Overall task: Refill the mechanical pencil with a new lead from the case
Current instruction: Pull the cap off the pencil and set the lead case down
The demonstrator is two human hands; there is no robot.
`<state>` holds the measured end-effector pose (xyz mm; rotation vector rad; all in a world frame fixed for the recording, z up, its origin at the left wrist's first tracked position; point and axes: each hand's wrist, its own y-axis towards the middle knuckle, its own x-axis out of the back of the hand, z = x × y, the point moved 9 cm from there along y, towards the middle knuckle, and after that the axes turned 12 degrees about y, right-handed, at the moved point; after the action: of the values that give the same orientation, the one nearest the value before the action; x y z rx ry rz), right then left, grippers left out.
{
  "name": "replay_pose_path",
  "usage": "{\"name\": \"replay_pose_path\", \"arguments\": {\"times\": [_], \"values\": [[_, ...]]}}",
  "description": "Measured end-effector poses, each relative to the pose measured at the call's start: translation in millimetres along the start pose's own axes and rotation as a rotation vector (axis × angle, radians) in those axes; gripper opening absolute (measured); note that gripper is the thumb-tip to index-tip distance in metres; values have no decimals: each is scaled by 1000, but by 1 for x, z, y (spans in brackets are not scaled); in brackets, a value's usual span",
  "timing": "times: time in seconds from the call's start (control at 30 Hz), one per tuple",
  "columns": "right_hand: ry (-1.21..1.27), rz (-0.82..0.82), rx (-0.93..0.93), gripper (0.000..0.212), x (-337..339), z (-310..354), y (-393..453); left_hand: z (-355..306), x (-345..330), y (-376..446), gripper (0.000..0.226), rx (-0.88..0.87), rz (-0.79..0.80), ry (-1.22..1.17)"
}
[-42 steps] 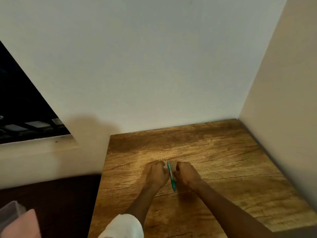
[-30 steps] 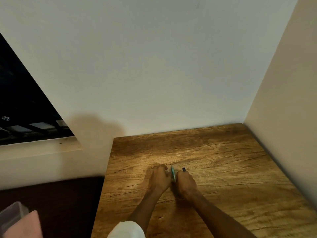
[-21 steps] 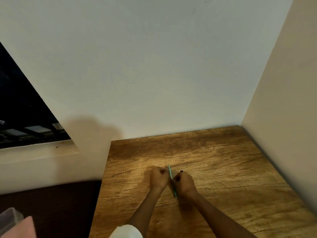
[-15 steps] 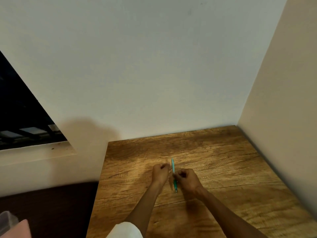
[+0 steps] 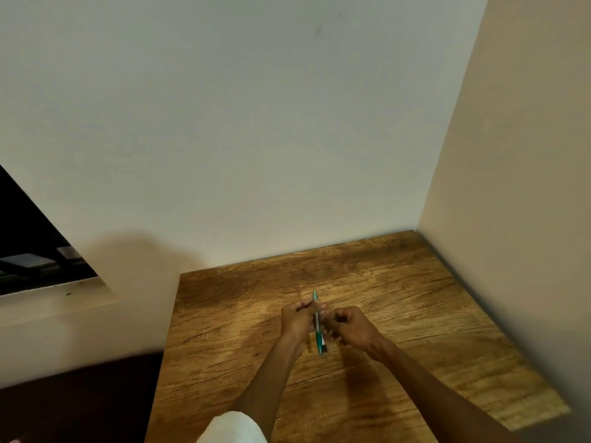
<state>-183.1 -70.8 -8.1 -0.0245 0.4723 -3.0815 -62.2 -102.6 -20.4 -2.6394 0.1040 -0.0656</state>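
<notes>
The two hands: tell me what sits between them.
In the head view, the green mechanical pencil stands between the left hand and the right hand, pinched by both above the wooden table.

Both forearms reach forward, the left hand (image 5: 299, 318) and right hand (image 5: 350, 324) curled closed, knuckles nearly touching.

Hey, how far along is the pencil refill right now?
Done: the teal mechanical pencil is off the wooden table, held upright between both hands. In hand: the left hand grips its upper barrel, while the right hand is closed beside it; any lead there is too small to see. Left: no lead case shows, so whether lead has gone in, or the cap is back on, can't be confirmed.
</notes>
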Motion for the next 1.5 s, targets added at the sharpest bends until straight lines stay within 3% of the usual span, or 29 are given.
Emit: {"name": "replay_pose_path", "arguments": {"times": [0.2,0.6,1.17,1.33,1.5], "values": [[28,-209,56,17,29,25,10,-3,1,-1,4,-25,4,1],[71,-169,35,16,17,46,24,-13,-7,-8,5,-80,92,37],[-42,-148,-75,12,10,42,31,-11,-1,-8,7,-98,18,207],[-85,-131,-71,12,6,42,33,-8,1,-7,18,-71,-7,203],[-85,-252,-57,16,15,43,36,-7,-2,-8,20,-68,-30,212]]}}
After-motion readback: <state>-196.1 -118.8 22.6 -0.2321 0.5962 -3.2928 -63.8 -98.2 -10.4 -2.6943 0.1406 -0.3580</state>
